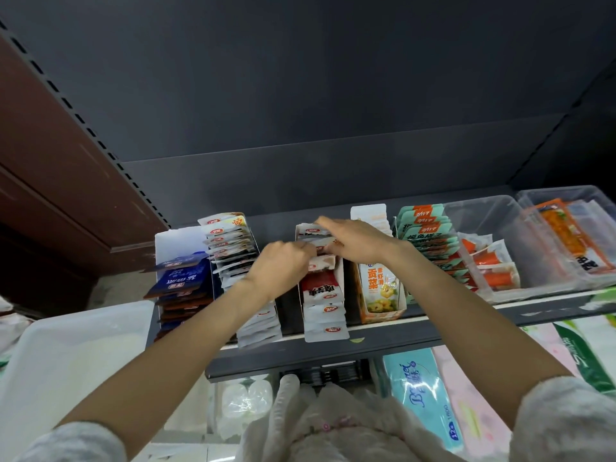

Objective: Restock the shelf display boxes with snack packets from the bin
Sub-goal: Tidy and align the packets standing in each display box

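Setting: a dark grey metal shelf (333,341) ran across the view under a dark back panel, with a brown wall at far left.
Bin: a white plastic bin (66,355) sat low at left, below and in front of the shelf; its contents could not be made out.
Blue packets: a white display box (173,245) at the shelf's left end held dark blue and brown packets (180,281).
White packets: just right of it stood a long row of white snack packets (233,258), upright and leaning.
Left hand: the left hand (280,265) was curled, its fingertips pinching packets in the middle display box (339,278).
Middle box: red-and-white packets (321,295) filled it from front to back.
Right hand: the right hand (356,241) lay over the back of the same box, fingers bent down onto the packet tops; whether it gripped one could not be told.
Orange box: an orange-and-white carton (380,288) stood just right.
Green packets: green packets (426,235) followed.
Clear tubs: two clear tubs (500,211) held orange packets.
Below: tissue packs (420,388) lay on the lower level.
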Demonstrator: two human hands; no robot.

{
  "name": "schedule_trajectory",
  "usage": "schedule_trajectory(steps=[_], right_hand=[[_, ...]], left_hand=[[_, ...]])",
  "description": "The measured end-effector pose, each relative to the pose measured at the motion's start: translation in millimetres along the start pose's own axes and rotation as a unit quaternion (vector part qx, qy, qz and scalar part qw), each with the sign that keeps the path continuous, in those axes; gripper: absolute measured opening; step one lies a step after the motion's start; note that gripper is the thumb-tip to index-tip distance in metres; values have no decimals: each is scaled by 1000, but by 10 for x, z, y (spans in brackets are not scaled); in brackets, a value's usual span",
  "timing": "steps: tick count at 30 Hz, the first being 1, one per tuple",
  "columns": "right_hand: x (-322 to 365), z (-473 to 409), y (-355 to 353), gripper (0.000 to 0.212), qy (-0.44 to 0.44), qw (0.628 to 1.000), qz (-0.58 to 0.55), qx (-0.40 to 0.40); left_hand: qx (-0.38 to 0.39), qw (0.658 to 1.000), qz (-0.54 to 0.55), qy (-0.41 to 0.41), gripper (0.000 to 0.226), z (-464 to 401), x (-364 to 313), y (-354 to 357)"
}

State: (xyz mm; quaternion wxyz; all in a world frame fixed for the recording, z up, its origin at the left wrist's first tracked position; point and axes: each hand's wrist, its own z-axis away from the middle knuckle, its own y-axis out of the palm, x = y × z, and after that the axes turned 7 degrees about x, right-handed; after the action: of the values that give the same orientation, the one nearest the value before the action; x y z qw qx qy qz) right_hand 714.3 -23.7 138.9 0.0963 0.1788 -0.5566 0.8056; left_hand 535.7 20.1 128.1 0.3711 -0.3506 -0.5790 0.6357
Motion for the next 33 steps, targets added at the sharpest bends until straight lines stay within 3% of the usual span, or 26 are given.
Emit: schedule_trajectory(steps=[4, 7, 9, 11, 14, 17, 19, 23, 28, 31, 33], right_hand=[[-24, 101, 5, 65, -1, 977, -201, 71], [14, 159, 73, 81, -17, 996, -87, 22], [34, 132, 117, 69, -28, 998, -30, -53], [39, 94, 140, 57, -38, 996, -11, -85], [37, 82, 132, 54, -27, 997, -1, -79], [38, 86, 141, 53, -26, 997, 0, -75], [26, 83, 155, 53, -29, 997, -2, -77], [10, 85, 172, 53, -31, 996, 2, -79], [-4, 91, 185, 53, -34, 997, 4, -66], [-1, 94, 165, 53, -33, 997, 15, -62], [9, 74, 140, 53, -23, 998, 26, -61]], left_hand=[[-79, 997, 23, -1, 12, 5, 78, 17], [-149, 987, 53, 2, 13, 58, 47, 58], [-209, 978, 14, 24, 12, 101, -19, 75], [-238, 966, -1, 102, 9, 161, -102, 108], [-129, 974, -24, 185, 30, 234, -146, 236], [41, 987, -66, 138, 49, 257, -141, 302], [82, 988, -70, 111, 50, 256, -149, 284], [91, 990, -68, 89, 44, 287, -322, 266], [123, 991, -42, -24, 35, 269, -454, 303], [101, 994, -35, -30, 29, 272, -412, 234], [34, 999, -11, -30, 26, 241, -295, 128]])
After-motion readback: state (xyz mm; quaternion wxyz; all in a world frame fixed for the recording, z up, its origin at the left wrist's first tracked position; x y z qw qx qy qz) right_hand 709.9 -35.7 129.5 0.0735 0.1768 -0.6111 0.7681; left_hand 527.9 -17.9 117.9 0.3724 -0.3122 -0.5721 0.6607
